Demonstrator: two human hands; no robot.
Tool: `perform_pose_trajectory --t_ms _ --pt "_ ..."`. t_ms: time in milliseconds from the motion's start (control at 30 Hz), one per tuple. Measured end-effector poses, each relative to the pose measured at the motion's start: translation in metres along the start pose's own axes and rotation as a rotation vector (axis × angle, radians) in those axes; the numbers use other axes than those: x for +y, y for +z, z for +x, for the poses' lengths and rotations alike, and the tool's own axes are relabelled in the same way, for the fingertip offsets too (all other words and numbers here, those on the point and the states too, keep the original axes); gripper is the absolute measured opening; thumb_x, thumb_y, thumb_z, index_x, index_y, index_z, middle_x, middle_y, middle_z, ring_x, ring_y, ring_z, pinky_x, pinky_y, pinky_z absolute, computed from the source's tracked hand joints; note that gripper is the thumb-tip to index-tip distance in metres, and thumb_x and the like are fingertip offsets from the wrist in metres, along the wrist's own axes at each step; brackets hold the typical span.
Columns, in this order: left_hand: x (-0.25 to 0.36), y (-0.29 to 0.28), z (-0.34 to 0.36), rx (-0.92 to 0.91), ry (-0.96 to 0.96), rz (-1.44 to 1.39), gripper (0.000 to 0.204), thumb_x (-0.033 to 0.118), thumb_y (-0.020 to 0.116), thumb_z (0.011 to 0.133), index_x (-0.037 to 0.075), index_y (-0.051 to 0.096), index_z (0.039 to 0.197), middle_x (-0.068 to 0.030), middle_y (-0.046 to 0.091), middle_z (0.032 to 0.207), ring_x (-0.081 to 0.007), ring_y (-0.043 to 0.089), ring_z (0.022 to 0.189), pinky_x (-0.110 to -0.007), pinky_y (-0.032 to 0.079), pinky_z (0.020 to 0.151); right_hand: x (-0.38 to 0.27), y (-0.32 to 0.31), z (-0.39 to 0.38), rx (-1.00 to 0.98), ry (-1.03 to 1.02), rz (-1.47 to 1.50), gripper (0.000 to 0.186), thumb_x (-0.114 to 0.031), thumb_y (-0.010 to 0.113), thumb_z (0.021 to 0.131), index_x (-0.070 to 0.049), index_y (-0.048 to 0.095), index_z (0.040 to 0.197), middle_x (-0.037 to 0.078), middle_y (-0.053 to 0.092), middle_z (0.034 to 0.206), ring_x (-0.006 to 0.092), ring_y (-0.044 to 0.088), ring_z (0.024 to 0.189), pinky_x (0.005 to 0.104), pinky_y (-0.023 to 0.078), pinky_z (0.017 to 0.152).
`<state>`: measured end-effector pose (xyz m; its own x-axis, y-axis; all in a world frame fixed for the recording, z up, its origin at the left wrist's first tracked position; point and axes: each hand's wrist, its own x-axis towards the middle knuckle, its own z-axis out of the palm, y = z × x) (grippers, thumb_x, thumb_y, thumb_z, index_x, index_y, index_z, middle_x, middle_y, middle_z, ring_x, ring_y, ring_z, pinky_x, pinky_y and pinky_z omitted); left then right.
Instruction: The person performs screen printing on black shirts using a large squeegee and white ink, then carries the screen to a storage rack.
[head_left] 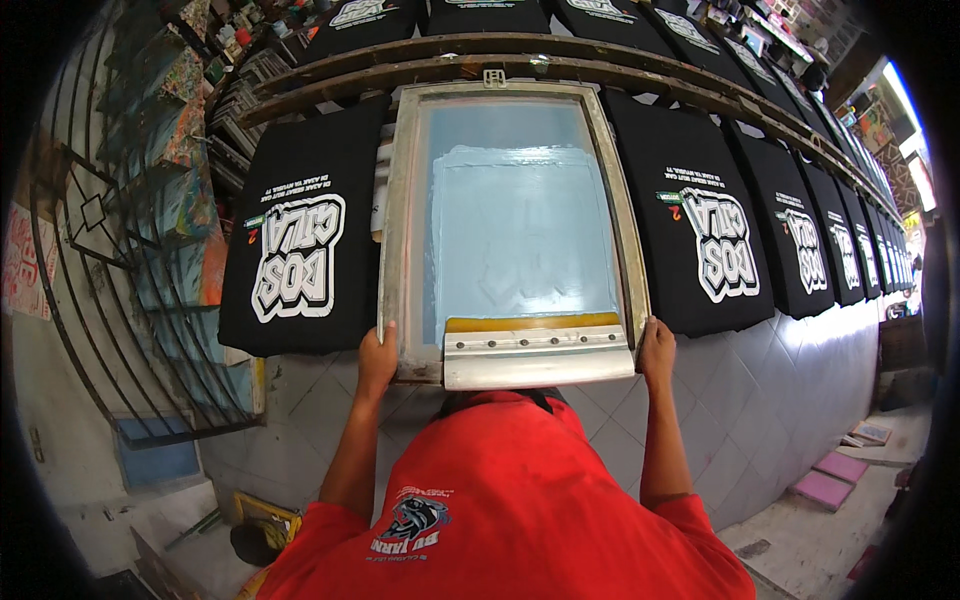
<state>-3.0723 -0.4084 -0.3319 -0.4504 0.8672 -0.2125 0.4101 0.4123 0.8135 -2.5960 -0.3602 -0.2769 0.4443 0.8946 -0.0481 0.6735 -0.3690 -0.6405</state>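
Note:
Between both hands I hold a screen printing frame (391, 220) with pale blue mesh, its far edge at a hinge clamp on the rail. My left hand (379, 352) is closed round the frame's near left side. On the near right side, my right hand (656, 346) grips the same frame. A squeegee (540, 345) with a yellowish blade and metal holder lies across the near end of the mesh, touched by neither hand. Black printed T-shirts flank the frame, one on the left (300, 220) and one on the right (690, 210). What lies under the frame is mostly hidden.
More black shirts (800, 225) run in a row to the far right, with another row beyond the wooden rail (680, 78). A black metal grille (110, 225) stands at left. Pink flat pieces (828, 482) lie on the floor at lower right.

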Motion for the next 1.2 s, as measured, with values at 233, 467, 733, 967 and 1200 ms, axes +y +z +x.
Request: perform_pose_trajectory --t_ms 233,467,733,967,1200 --pt "-0.013 0.009 0.004 -0.052 -0.069 -0.118 0.049 0.042 0.052 0.098 -0.005 0.064 0.106 -0.0193 0.066 0.088 -0.0304 0.064 0.084 -0.043 0.049 0.076 0.002 0.008 0.009 -0.045 0.040 0.121 0.044 -0.033 0.046 0.101 0.006 0.065 0.103 0.023 0.068 0.088 0.0318 0.064 0.079 0.0397 0.047 0.075" --pt "-0.021 -0.026 -0.019 -0.168 -0.386 -0.555 0.049 0.045 0.050 0.100 0.005 0.056 0.128 -0.0086 0.061 0.116 -0.0163 0.057 0.104 -0.028 0.044 0.089 0.006 -0.027 -0.014 -0.035 -0.093 0.178 0.038 -0.022 0.060 0.094 0.003 0.058 0.122 0.023 0.061 0.122 0.0335 0.059 0.110 0.0407 0.044 0.098" --pt "-0.044 0.013 -0.034 0.094 -0.276 -0.701 0.047 0.036 0.050 0.101 -0.003 0.054 0.127 -0.0111 0.059 0.120 -0.0181 0.055 0.109 -0.031 0.042 0.096 -0.038 -0.053 -0.070 -0.322 -0.843 -0.227 0.053 -0.020 0.083 0.066 -0.009 0.063 0.114 0.015 0.057 0.125 0.0356 0.052 0.118 0.0447 0.044 0.099" --pt "-0.035 0.003 -0.032 -0.034 -0.264 -0.727 0.041 0.027 0.057 0.099 -0.004 0.055 0.124 -0.0099 0.062 0.114 -0.0170 0.057 0.105 -0.030 0.043 0.093 -0.050 -0.046 -0.047 -0.392 -0.912 -0.359 0.050 -0.015 0.082 0.065 -0.008 0.064 0.110 0.011 0.061 0.118 0.0317 0.057 0.109 0.0437 0.046 0.093" --pt "-0.032 0.006 -0.030 -0.076 -0.179 -0.686 0.038 0.021 0.062 0.095 -0.003 0.056 0.123 -0.0098 0.063 0.111 -0.0162 0.058 0.100 -0.030 0.045 0.088 -0.095 -0.062 -0.034 -0.475 -0.933 -0.496 0.048 -0.015 0.083 0.063 -0.007 0.066 0.106 0.009 0.068 0.104 0.0295 0.062 0.098 0.0413 0.046 0.091"
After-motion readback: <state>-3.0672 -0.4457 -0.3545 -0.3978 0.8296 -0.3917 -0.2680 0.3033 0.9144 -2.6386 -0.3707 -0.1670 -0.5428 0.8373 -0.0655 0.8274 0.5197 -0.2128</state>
